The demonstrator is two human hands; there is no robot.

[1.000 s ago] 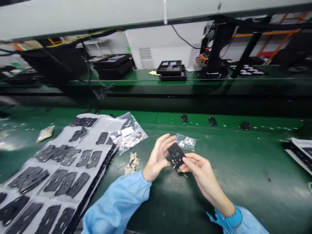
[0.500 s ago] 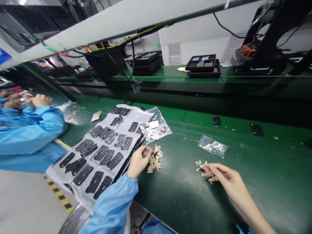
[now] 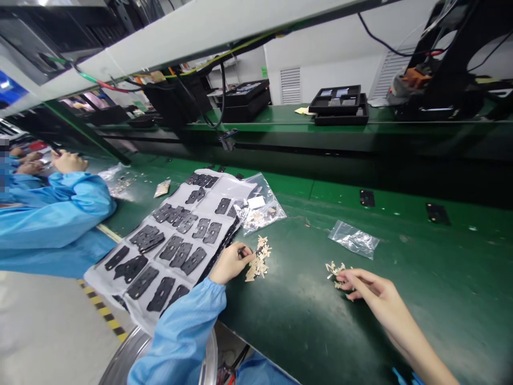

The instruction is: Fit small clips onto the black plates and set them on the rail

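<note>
My left hand [image 3: 232,262] is closed, its fingers curled at the edge of a pile of small, flat tan pieces [image 3: 259,262]. Something dark shows between its thumb and fingers, too small to name. Over a smaller heap of tan pieces [image 3: 333,269], my right hand [image 3: 371,291] has thumb and fingertips drawn together. Whatever those fingertips hold is hidden. Left of my left hand, a grey cloth-like sheet [image 3: 154,250] carries rows of black flat plates [image 3: 181,255].
Behind the pile lies a clear zip bag [image 3: 264,214] of small parts, with another zip bag [image 3: 353,239] further right. Two black plates [image 3: 366,198] lie near the back ledge. A co-worker's blue sleeve [image 3: 60,214] is at left. Black trays [image 3: 339,107] stand on the shelf.
The view has shifted slightly. My left hand has opened no wider and stays at its pile; my right hand stays at the smaller heap, its fingertips slightly moved.
</note>
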